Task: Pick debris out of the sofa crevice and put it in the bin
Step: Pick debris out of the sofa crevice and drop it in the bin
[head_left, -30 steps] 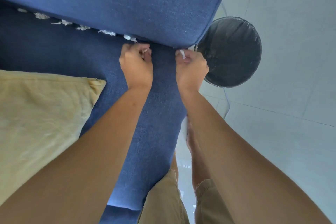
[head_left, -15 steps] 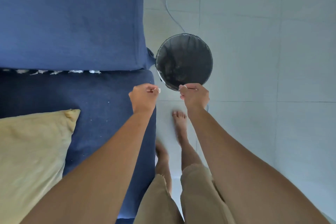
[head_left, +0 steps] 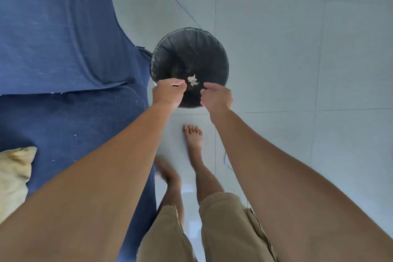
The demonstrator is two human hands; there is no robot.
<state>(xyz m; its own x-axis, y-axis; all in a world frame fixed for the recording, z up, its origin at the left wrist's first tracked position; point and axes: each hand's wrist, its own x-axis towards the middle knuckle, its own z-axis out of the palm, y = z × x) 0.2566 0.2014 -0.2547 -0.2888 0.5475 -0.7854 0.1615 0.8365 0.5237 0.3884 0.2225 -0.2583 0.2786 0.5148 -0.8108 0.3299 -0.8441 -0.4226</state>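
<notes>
Both hands hover over the near rim of the black-lined bin [head_left: 161, 49], which stands on the tiled floor [head_left: 297, 49] just beside the end of the blue sofa [head_left: 53, 27]. A small pale scrap of debris [head_left: 192, 80] shows between the hands against the dark liner — loose, touching neither hand, apparently dropping into the bin or already lying in it; which of the two cannot be told.

The left hand [head_left: 169, 92] has its fingers curled in with thumb against forefinger, and whether a scrap is pinched there is hidden. The right hand [head_left: 217, 97] has its fingers loosely curled and seems to hold nothing.

More debris [head_left: 56, 92] remains as tiny white flecks along the sofa crevice where the back cushion meets the seat, with a few specks scattered on the seat fabric. A yellow cushion [head_left: 14, 172] lies at the seat's left edge.

Judging by its ragged, crumpled look, this debris is very light, soft and flimsy, probably paper or tissue. It should weigh next to nothing, tear easily and drift in any draught. A fingertip pinch on the part standing proud of the crevice would suit best — gentle, so the scrap is not pushed deeper into the seam, and released low over the liner.
</notes>
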